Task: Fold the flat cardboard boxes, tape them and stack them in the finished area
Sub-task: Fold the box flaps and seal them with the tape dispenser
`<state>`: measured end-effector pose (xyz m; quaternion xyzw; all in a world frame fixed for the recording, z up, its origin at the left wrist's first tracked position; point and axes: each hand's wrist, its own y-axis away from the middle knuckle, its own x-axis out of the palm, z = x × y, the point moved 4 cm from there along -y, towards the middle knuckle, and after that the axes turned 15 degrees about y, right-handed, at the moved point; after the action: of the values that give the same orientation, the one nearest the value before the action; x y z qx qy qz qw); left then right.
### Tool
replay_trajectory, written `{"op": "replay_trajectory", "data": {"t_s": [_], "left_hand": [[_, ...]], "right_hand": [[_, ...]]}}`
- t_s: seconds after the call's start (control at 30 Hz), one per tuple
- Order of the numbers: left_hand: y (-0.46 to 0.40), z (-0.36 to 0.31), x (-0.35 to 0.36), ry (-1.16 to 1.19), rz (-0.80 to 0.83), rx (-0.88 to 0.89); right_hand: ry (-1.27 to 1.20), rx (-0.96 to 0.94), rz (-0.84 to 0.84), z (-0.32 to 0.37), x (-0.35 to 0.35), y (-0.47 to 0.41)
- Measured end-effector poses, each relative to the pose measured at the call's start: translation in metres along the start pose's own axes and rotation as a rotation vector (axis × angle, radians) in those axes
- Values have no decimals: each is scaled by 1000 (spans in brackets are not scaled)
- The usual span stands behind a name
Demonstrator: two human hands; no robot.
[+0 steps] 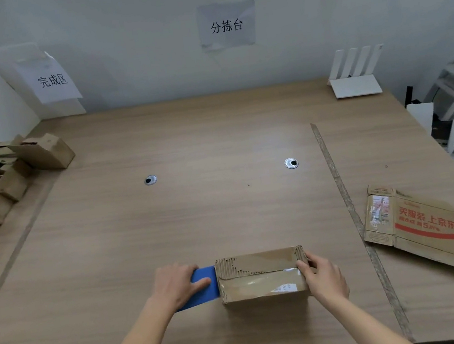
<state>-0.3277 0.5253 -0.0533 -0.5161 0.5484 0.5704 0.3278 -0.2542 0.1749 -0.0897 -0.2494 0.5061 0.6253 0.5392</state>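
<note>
Box (262, 275), sitting at the table's (216, 144) near edge, is being taped: we are gripping the blue dispenser (204, 286) left-handed (177, 285) at its left end while our right hand (321, 274) pinches its right end, and next we likely need to cut the tape.

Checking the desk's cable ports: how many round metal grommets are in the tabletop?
2: one round metal grommet left of centre, the other right of centre, both beyond the box. None seem hidden.
</note>
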Motion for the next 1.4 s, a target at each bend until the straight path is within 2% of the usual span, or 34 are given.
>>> {"op": "replay_trajectory", "data": {"t_s": [0.07, 0.23, 0.53, 0.57, 0.63, 0.7, 0.73, 0.83, 0.97, 1.03, 1.17, 1.27, 1.4], "left_hand": [[-1, -8, 6, -53, -13, -20], [11, -6, 29, 121, -85, -131], [28, -10, 87, 343, -43, -257], [28, -11, 90, 333, -65, -259], [30, -20, 82, 342, -231, -232], [37, -41, 64, 477, -433, -185], [39, -51, 55, 608, -460, -180], [38, -74, 57, 893, -296, -291], [31, -82, 63, 987, -300, -369], [24, -86, 58, 998, -270, -351], [10, -88, 42, 1155, -260, -292], [-4, -93, 42, 1297, -235, -327], [-22, -119, 37, 1511, -45, -247]], "right_hand": [[-8, -6, -6, -2, -2, -1], [-25, -31, 6, -4, -4, -5], [-3, -26, -32, -3, -4, 1], [-4, -24, -36, -3, -5, 2], [4, -35, -45, -2, -4, 2], [6, -26, -52, 0, -5, 4], [0, -14, -53, 0, -6, 5], [15, 15, -48, -2, -4, 6], [28, -49, -18, -8, 0, 13], [-6, -104, 8, -14, -3, 13], [20, -336, 45, -28, -20, 9], [57, -546, 212, -31, -28, 12], [163, -707, 371, -35, -22, 27]]}}
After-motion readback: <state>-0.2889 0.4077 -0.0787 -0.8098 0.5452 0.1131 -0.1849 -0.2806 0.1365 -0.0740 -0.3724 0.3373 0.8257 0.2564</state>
